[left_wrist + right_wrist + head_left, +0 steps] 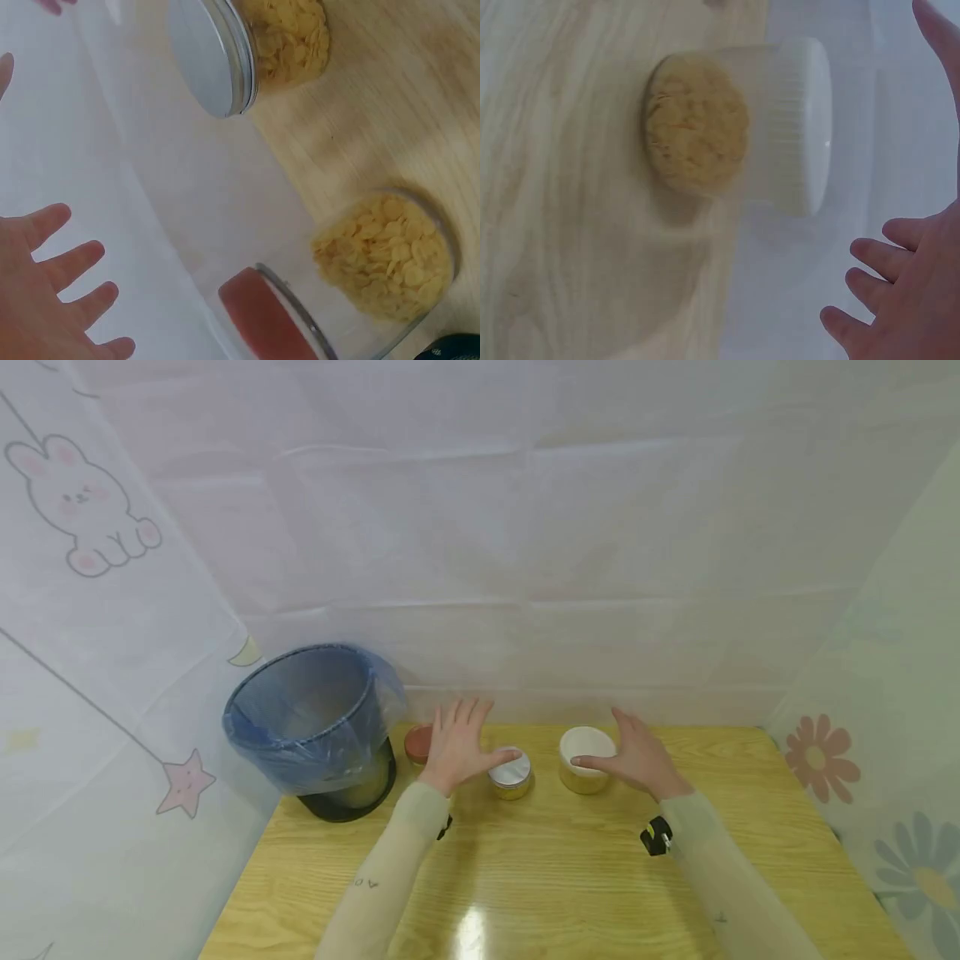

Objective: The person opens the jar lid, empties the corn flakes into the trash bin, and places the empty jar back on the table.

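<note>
Three clear jars holding yellow flakes stand in a row near the table's back edge. One has a red lid (417, 743), partly covered by my left hand (457, 747) in the head view. A silver-lidded jar (289, 41) is in the middle, by my left thumb. At the right stands a jar with a white ribbed lid (802, 127), its flakes filling only the lower part. Over its right side hovers my right hand (637, 756), fingers and thumb spread. Both wrist views show spread fingers apart from the jars, with nothing held.
A dark bin (341, 797) lined with a blue plastic bag (315, 756) stands on the left of the wooden table (555, 885). Behind the table hangs a pale sheet (600, 568), with printed cloth on both sides.
</note>
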